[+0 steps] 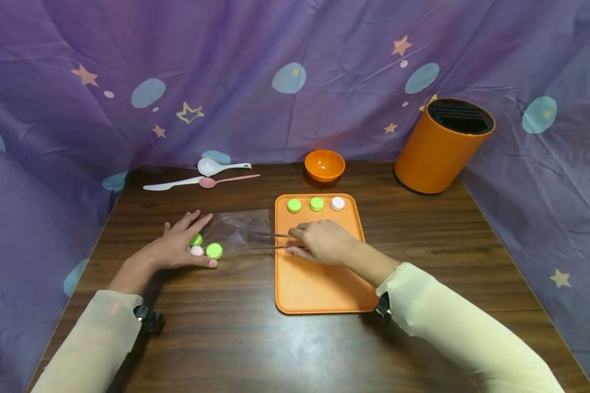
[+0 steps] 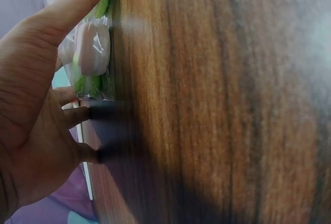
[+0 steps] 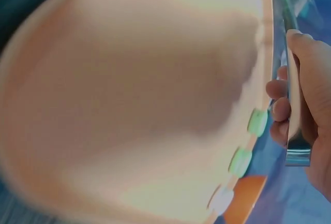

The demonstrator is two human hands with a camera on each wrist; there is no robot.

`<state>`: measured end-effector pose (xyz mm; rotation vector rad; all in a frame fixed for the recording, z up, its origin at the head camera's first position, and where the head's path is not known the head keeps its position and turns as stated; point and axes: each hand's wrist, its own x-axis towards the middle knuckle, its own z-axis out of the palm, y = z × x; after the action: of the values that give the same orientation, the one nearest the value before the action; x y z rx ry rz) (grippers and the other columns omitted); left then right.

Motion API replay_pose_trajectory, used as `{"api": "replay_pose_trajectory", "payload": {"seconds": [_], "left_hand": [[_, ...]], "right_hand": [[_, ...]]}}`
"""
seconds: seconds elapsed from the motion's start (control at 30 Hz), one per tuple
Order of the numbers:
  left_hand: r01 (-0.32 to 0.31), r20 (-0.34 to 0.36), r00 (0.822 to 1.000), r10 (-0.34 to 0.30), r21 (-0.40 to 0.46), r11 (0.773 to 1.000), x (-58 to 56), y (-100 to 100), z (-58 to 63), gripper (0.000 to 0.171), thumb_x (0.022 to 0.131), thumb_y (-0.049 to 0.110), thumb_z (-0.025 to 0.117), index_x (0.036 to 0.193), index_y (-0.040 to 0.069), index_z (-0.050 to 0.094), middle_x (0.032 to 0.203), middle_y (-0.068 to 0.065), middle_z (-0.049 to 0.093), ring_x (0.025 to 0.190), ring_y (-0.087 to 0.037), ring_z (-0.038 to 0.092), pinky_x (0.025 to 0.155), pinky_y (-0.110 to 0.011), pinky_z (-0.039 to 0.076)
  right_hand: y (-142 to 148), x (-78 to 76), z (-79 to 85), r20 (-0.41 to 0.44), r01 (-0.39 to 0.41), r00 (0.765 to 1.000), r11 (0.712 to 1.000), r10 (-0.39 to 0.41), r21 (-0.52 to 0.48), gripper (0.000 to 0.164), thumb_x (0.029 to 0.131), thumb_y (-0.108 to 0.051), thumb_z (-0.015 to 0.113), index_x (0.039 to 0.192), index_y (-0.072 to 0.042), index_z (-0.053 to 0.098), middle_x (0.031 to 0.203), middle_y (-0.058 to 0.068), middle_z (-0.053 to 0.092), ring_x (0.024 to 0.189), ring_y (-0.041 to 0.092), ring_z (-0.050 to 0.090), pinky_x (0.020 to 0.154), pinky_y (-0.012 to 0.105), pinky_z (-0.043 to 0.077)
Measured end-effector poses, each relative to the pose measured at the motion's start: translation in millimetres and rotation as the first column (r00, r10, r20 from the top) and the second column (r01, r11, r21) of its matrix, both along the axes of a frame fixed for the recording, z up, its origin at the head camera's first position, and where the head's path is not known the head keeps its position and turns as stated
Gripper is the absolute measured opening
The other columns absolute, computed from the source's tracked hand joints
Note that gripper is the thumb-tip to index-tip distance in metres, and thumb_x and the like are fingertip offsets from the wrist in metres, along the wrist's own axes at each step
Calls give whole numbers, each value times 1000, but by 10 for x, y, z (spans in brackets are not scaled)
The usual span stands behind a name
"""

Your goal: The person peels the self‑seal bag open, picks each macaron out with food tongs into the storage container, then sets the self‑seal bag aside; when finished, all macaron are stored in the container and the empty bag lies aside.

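Note:
My left hand [image 1: 179, 245] lies at the left end of a clear plastic bag [image 1: 248, 221], fingers straight and spread, touching it. Inside that end of the bag are green macarons [image 1: 214, 251] and a pale pink macaron [image 2: 94, 48]. My right hand [image 1: 324, 242], over the orange tray [image 1: 319, 284], grips metal tongs [image 3: 294, 94]. The tongs' two arms stand apart and point left into the bag's right part, short of the macarons; their tips are hard to make out. Along the tray's far edge sit two green macarons [image 1: 317, 204] and one pale pink macaron [image 1: 337, 203].
Behind the tray stands an orange bowl [image 1: 324, 166]. A large orange knife block [image 1: 440, 150] with a black top is at the back right. At the back left lie a white ladle [image 1: 208, 167], a pink spoon [image 1: 208, 183] and a white knife [image 1: 159, 186]. A purple curtain [image 1: 246, 82] surrounds the table.

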<state>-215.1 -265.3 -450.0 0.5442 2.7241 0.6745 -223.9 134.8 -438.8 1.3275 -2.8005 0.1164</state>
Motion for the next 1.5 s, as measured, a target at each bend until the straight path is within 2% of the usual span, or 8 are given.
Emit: {"api": "replay_pose_trajectory", "payload": {"seconds": [0.17,0.33,0.5,0.73,0.97,1.07,1.2,1.5], "left_hand": [[12,-28,1000,-11,44,999,-26,-44,-60,126,79,67,92,176,16,29,180,-35,15,166,-61,10,117,-96,0],[17,-9,1000,-17,41,999,-51,-50,-57,131,76,71,92,177,17,27,181,-35,13,167,-62,8,118,-95,-1],[5,1,1000,-5,13,1000,-113,-87,-138,139,70,79,92,178,24,24,183,-29,11,169,-59,6,121,-93,-1],[15,32,999,-14,-20,1000,-57,5,23,132,77,59,97,177,12,25,181,-35,11,167,-62,6,121,-93,-1],[17,33,999,-15,-61,998,-39,35,54,129,80,53,98,177,11,23,181,-34,11,167,-62,8,121,-93,3],[17,37,999,-15,-59,998,-42,27,45,130,80,53,98,177,11,23,181,-34,11,167,-62,7,121,-93,2],[16,44,999,-13,-56,998,-46,24,26,129,80,54,97,177,11,23,181,-34,11,167,-62,7,121,-93,2],[5,39,999,-3,-57,998,-32,29,36,129,79,51,99,176,11,24,181,-34,12,167,-62,8,122,-93,2]], "right_hand": [[-180,-22,-51,11,-21,1000,1000,21,6,41,111,-53,64,120,-15,76,101,-1,76,86,20,77,73,44,66],[-282,-46,-61,6,-50,999,999,50,-2,38,111,-54,63,104,-17,70,90,-4,69,76,15,70,66,40,62],[-354,-87,-64,8,-89,996,996,89,3,39,111,-54,63,106,-16,69,90,-2,68,75,14,65,66,41,61],[-439,-124,-49,51,-94,994,995,93,17,40,111,-55,63,113,-15,70,92,-4,68,77,12,62,69,40,60],[-546,-137,-43,76,-86,994,995,82,48,45,111,-56,62,119,-13,70,102,-1,74,84,17,70,79,44,64],[-578,-134,-50,77,-99,992,994,96,40,42,112,-54,61,116,-13,70,105,0,77,87,19,74,80,46,65],[-594,-121,-64,49,-115,992,993,114,25,37,113,-51,61,111,-14,68,100,0,78,84,21,76,76,46,65],[-542,-119,-66,0,-95,995,995,95,-4,37,113,-49,61,96,-16,63,88,-2,71,73,19,68,65,44,60]]}}
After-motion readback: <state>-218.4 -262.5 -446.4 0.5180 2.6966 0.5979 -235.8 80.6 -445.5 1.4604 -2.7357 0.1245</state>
